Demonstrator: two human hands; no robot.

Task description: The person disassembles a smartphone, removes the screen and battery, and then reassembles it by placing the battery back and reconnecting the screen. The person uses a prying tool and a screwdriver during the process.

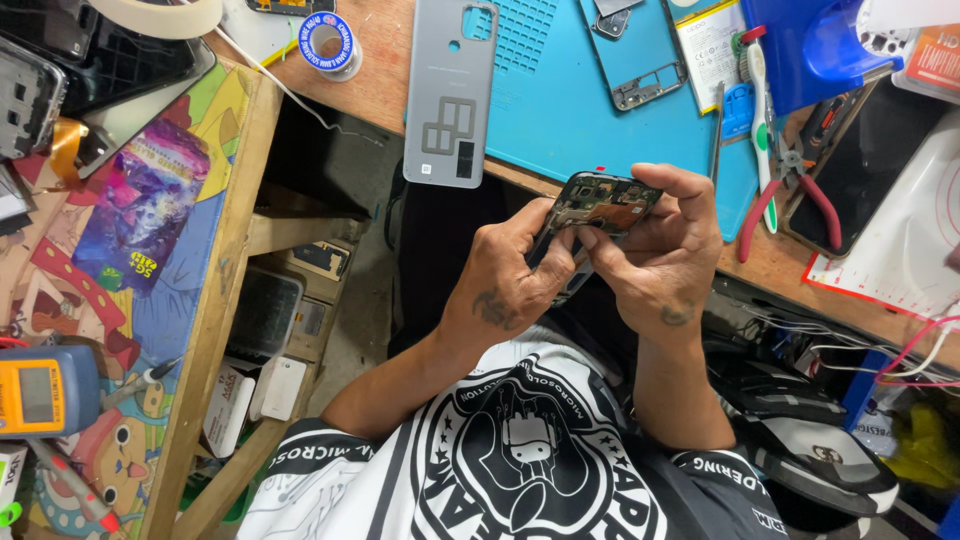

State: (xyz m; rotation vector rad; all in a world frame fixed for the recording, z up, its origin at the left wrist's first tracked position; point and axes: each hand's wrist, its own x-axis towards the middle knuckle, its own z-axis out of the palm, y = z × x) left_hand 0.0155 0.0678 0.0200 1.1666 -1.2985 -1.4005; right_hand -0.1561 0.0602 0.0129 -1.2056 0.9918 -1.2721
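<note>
Opened phone (600,205) held between both hands (590,265) before the worktop (385,70) edge, back cover (448,95) on the worktop behind it overlapping a mat (560,110), pliers (785,185) to the right, multimeter (45,390) on the side bench (215,300) far left

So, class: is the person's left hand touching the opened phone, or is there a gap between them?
Touching. The head view shows the left hand with fingers curled around the near edge of the opened phone, and the right hand gripping it from the other side.
</note>
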